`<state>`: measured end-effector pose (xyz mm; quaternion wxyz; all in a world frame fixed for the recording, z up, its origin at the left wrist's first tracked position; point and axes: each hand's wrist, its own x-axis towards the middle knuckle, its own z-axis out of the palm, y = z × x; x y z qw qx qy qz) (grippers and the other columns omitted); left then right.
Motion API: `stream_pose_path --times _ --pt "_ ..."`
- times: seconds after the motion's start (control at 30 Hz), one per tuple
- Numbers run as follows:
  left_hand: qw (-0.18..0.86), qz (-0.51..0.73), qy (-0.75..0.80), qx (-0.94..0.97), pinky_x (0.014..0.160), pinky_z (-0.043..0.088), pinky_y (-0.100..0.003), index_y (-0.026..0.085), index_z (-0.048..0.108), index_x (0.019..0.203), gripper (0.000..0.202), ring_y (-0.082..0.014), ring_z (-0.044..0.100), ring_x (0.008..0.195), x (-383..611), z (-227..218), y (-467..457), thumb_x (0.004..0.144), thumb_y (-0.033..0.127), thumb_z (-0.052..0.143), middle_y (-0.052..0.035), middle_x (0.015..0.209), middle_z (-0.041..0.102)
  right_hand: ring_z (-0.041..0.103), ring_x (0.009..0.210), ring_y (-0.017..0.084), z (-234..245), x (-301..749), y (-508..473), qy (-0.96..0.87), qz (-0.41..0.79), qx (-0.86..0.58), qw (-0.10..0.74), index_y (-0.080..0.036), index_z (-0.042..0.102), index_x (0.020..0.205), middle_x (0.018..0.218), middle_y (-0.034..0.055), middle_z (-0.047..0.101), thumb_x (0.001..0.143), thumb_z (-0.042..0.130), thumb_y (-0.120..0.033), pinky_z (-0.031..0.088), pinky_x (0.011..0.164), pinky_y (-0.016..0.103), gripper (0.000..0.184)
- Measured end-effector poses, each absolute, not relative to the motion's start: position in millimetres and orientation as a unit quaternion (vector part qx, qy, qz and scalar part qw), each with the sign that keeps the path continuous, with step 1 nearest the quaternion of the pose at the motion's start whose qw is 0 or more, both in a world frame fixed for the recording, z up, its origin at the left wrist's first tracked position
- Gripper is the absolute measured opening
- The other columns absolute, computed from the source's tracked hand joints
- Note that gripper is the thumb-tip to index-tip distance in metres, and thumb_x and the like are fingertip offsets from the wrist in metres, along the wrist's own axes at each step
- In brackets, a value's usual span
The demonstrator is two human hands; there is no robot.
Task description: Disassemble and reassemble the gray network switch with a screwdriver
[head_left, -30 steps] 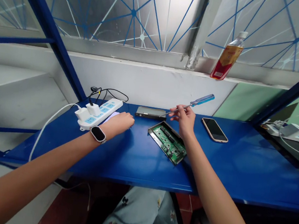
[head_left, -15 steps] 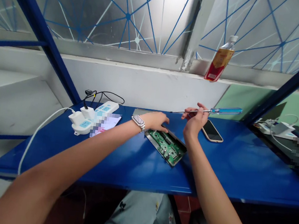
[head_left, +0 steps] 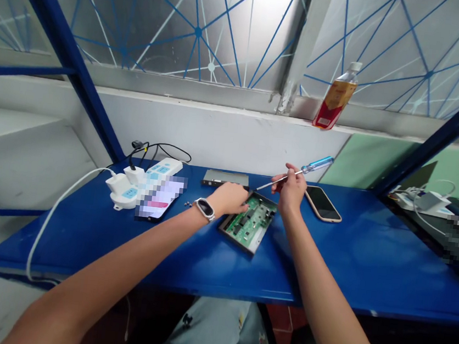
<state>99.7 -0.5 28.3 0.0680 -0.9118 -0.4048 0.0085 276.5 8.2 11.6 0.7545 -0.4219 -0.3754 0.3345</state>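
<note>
A green circuit board sits in a shallow metal case lying at an angle on the blue desk. My left hand, with a watch on its wrist, grips the case's left side, fingers curled over the edge. In my right hand is a screwdriver with a clear blue handle. Its shaft slants down to the left, the tip close to the back corner of the case; whether it touches cannot be made out. Behind my left hand lies a flat grey metal cover. A few tiny screws rest beside the watch.
At left stand a white power strip with plugs and cables, and a phone with a lit screen. Another phone lies right of my right hand. A drink bottle stands on the window ledge. Blue frame posts rise on both sides.
The case has turned on the desk, and its board faces up more squarely. My right hand has brought the screwdriver left and lower, tip nearer the case. My left hand has shifted slightly left.
</note>
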Motion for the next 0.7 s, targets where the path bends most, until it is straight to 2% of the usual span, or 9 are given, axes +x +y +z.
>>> stream_pose_path --times 0.1,0.2,0.3,0.4,0.57,0.7 --pt "0.057 -0.003 -0.483 -0.874 0.075 0.051 -0.038 0.010 0.078 0.089 0.034 -0.0343 0.073 0.086 71 22 -4 0.089 0.036 0.056 -0.0206 0.086 0.075 0.047 0.035 0.013 8 281 8 -0.436 0.304 -0.511 0.676 -0.013 0.055 0.127 0.050 -0.0056 0.060 0.096 0.045 -0.040 0.037 0.041 0.023 0.042" --pt "0.040 -0.036 -0.553 -0.831 0.072 0.050 -0.037 0.014 0.076 0.081 0.035 -0.0340 0.073 0.084 47 13 -7 0.089 0.040 0.054 -0.0189 0.081 0.074 0.060 0.048 0.017 2 282 8 -0.535 0.245 -0.624 0.515 -0.009 0.065 0.123 0.048 -0.0013 0.060 0.093 0.048 -0.029 0.045 0.054 0.025 0.039" --pt "0.012 -0.074 -0.596 -0.799 0.070 0.047 -0.034 0.018 0.072 0.071 0.038 -0.0310 0.073 0.081 34 5 -10 0.089 0.045 0.054 -0.0147 0.075 0.073 0.070 0.066 0.022 -7 277 7 -0.602 0.186 -0.685 0.366 -0.010 0.075 0.108 0.061 0.0073 0.070 0.088 0.054 -0.021 0.048 0.066 0.027 0.031" --pt "0.002 -0.091 -0.612 -0.785 0.070 0.045 -0.033 0.019 0.069 0.067 0.039 -0.0292 0.072 0.080 29 1 -13 0.089 0.047 0.053 -0.0129 0.073 0.073 0.073 0.079 0.025 -16 273 6 -0.621 0.178 -0.713 0.273 -0.011 0.077 0.102 0.080 0.0141 0.076 0.085 0.059 -0.019 0.048 0.070 0.028 0.026" --pt "-0.009 -0.109 -0.620 -0.777 0.067 0.042 -0.033 0.020 0.066 0.064 0.043 -0.0290 0.071 0.079 30 0 -19 0.090 0.052 0.052 -0.0117 0.073 0.073 0.072 0.093 0.028 -24 274 1 -0.637 0.127 -0.735 0.196 -0.014 0.073 0.100 0.097 0.0164 0.077 0.083 0.063 -0.021 0.046 0.073 0.029 0.021" --pt "-0.017 -0.122 -0.627 -0.769 0.067 0.042 -0.032 0.020 0.067 0.066 0.047 -0.0293 0.072 0.081 30 -2 -22 0.091 0.056 0.050 -0.0124 0.075 0.073 0.070 0.095 0.027 -20 266 -12 -0.643 0.076 -0.731 0.217 -0.013 0.068 0.109 0.103 0.0165 0.074 0.086 0.066 -0.029 0.044 0.075 0.030 0.028"
